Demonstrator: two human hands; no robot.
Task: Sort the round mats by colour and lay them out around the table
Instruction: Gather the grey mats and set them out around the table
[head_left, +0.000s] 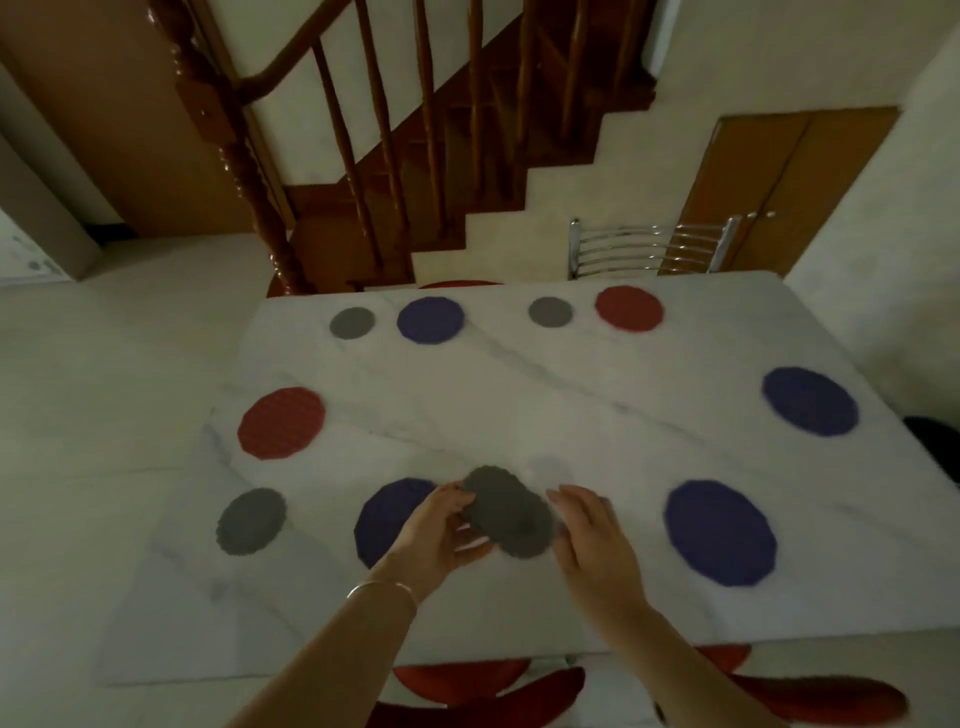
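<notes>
Round mats lie around the white marble table (519, 395). My left hand (441, 530) grips small grey mats (506, 512), fanned out above the near edge. My right hand (587, 540) hovers beside them with fingers apart, touching or almost touching the grey mats. A blue mat (387, 514) lies partly under my left hand. Another blue mat (719, 532) lies near right, and a third blue mat (809, 400) sits at the right edge. A red mat (280, 423) and a grey mat (251, 521) lie at left.
Along the far edge lie a grey mat (351, 322), a blue mat (430, 320), a grey mat (550, 312) and a red mat (628, 307). A metal chair (649, 247) stands behind the table. Red chair seats (488, 680) show below the near edge. A wooden staircase (395, 156) rises behind.
</notes>
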